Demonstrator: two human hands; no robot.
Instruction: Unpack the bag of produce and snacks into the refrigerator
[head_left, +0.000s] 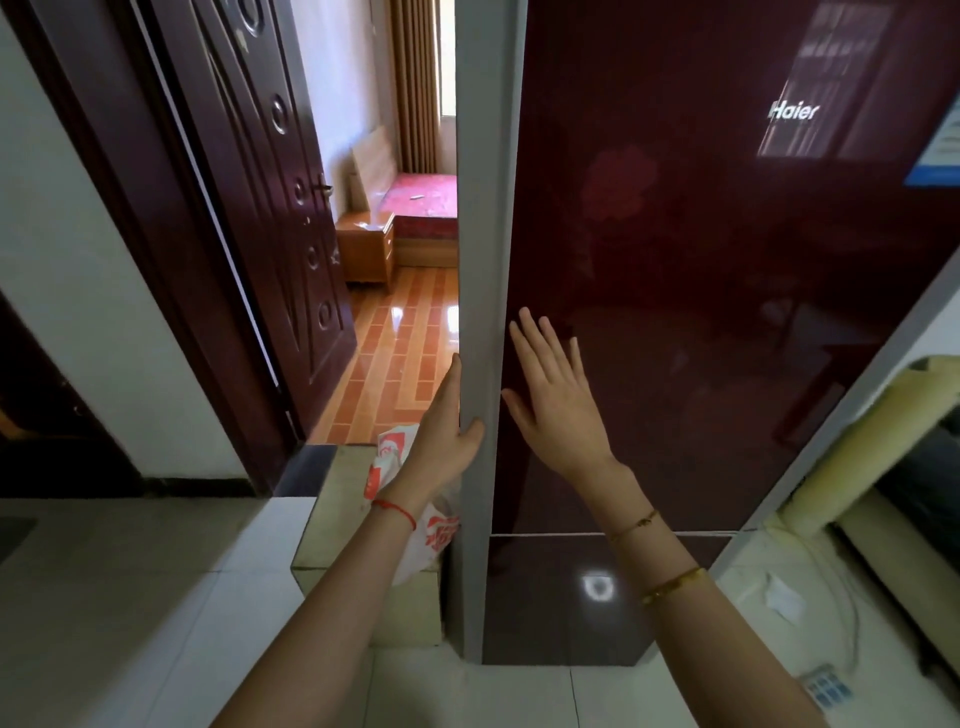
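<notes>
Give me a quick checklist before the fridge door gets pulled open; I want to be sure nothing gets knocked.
1. Upper door shut: ok, no gap shows.
2. Left hand gripping the door's left edge: ok, fingers wrap the grey side.
3. Right hand free: ok, open and flat on the door front.
4. Plastic bag clear of the door swing: cannot tell, it sits on the ledge beside the fridge, behind the left forearm.
5. Shelf space inside: cannot tell.
</notes>
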